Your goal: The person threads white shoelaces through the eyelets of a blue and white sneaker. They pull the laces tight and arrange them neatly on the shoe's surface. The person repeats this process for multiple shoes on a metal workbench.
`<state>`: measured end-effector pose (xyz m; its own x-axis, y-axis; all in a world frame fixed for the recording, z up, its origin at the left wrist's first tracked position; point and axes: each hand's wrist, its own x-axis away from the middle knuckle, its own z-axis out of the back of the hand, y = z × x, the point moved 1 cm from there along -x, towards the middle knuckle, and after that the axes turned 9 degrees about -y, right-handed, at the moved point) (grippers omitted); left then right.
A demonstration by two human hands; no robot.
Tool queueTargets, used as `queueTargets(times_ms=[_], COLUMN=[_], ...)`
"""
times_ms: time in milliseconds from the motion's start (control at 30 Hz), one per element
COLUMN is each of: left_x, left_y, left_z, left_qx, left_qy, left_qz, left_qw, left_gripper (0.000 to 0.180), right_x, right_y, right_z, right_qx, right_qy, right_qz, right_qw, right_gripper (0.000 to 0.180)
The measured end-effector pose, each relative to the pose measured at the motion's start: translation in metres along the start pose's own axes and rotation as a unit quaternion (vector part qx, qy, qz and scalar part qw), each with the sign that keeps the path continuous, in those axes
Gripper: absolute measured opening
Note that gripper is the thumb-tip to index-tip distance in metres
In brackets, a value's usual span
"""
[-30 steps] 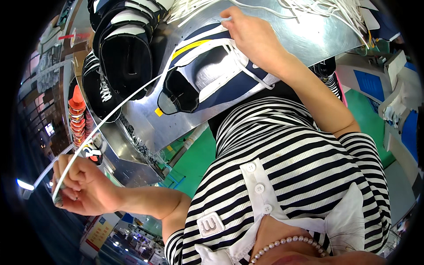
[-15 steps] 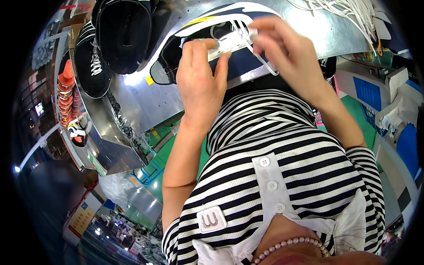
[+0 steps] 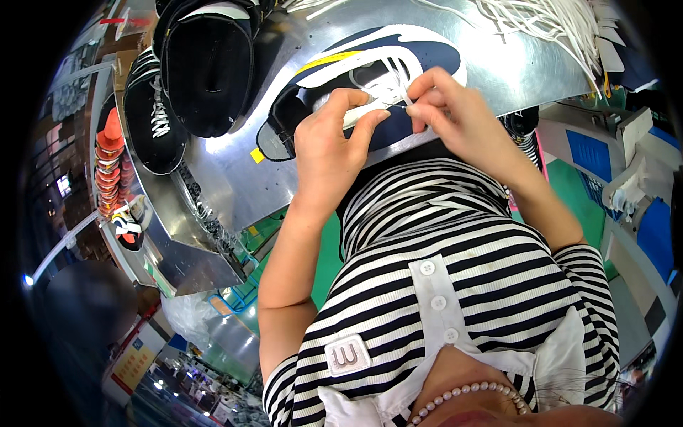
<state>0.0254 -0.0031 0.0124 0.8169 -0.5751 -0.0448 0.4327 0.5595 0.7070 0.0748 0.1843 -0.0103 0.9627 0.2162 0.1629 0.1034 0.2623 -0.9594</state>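
A navy, white and yellow shoe upper [image 3: 435, 51] lies on its side on the metal table, its opening facing me. White shoelace [image 3: 397, 70] crosses its throat in a few strands. My left hand [image 3: 329, 146] pinches the white eyelet edge of the upper between thumb and fingers. Close beside those fingertips, my right hand [image 3: 466, 122] is closed in a pinch on the shoelace, at the same edge. The lace's tip is too small to make out between my fingers.
Black shoes [image 3: 206, 78] stand at the table's left. A heap of loose white laces [image 3: 541, 32] lies at the far right of the metal table [image 3: 249, 181]. Further left is a stack of orange-red pieces [image 3: 108, 164]. Grey and blue boxes [image 3: 587, 151] stand to the right.
My right hand has come down and inward to the eyelet edge, beside my left fingertips. The hanging lace loop no longer shows. The shoe sits lower in view; my left hand keeps its pinch.
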Motion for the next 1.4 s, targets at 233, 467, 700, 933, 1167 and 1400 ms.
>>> queueTargets(times_ms=[233, 467, 700, 933, 1167, 1400], left_x=[-0.001, 0.024, 0.028, 0.026, 0.027, 0.028], left_y=[-0.016, -0.017, -0.015, -0.021, -0.015, -0.006], left_z=[0.0, -0.006, -0.005, -0.008, -0.014, -0.015], left_qx=[-0.014, -0.133, -0.161, -0.131, -0.117, -0.071], left_qy=[-0.006, 0.062, 0.042, 0.045, 0.059, 0.04], left_qz=[-0.041, -0.157, -0.263, -0.328, -0.318, -0.248], left_qw=[0.999, 0.977, 0.95, 0.934, 0.939, 0.965], left_gripper=[0.023, 0.037, 0.035, 0.043, 0.032, 0.034], right_x=[-0.03, 0.0, -0.032, -0.04, -0.022, -0.014], right_y=[0.006, -0.022, -0.029, -0.027, -0.028, -0.027], right_z=[-0.028, 0.027, 0.005, 0.017, 0.01, 0.048], right_qx=[0.073, 0.207, 0.286, 0.244, 0.399, 0.276], right_qy=[0.029, -0.018, -0.123, -0.241, -0.119, 0.297], right_qz=[0.007, 0.022, 0.147, 0.182, 0.269, 0.264], right_qw=[0.997, 0.978, 0.939, 0.922, 0.868, 0.875], right_gripper=[0.017, 0.02, 0.014, 0.019, 0.025, 0.024])
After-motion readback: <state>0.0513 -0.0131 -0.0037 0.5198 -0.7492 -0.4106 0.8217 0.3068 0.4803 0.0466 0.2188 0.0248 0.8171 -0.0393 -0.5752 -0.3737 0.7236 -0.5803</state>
